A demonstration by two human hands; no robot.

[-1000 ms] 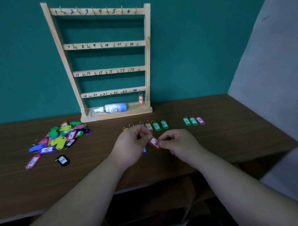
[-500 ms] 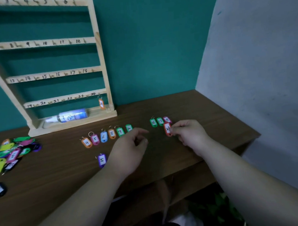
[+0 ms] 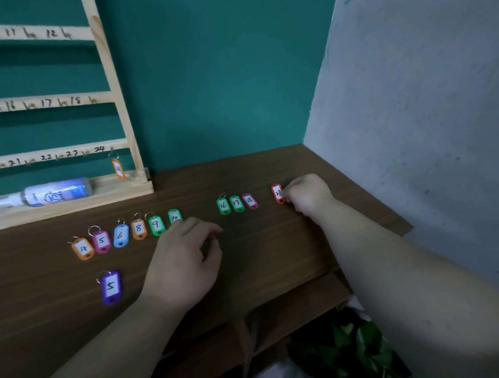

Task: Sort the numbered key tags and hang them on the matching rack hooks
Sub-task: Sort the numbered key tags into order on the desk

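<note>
My right hand (image 3: 307, 196) pinches a red key tag (image 3: 277, 193) and holds it down on the wooden table (image 3: 274, 259), right of the green 16 tag (image 3: 223, 206), green 17 tag (image 3: 237, 203) and pink 18 tag (image 3: 250, 201). My left hand (image 3: 185, 260) hovers empty with loosely curled fingers near the green 10 tag (image 3: 174, 216). A row of tags numbered 4 to 9 (image 3: 120, 237) lies to its left. A purple 5 tag (image 3: 111, 287) lies alone nearer me. The wooden rack (image 3: 119, 108) stands at the back left with one orange tag (image 3: 117, 169) hanging by hook 24.
A white spray bottle (image 3: 54, 193) lies on the rack's base. A grey wall (image 3: 425, 124) borders the table on the right. Green plant leaves (image 3: 355, 344) show below the table's front edge.
The view has swung right. My right hand carried the red tag rightwards, past the 16-17-18 group, and set it on the table. My left hand let go of the tag and stayed back.
</note>
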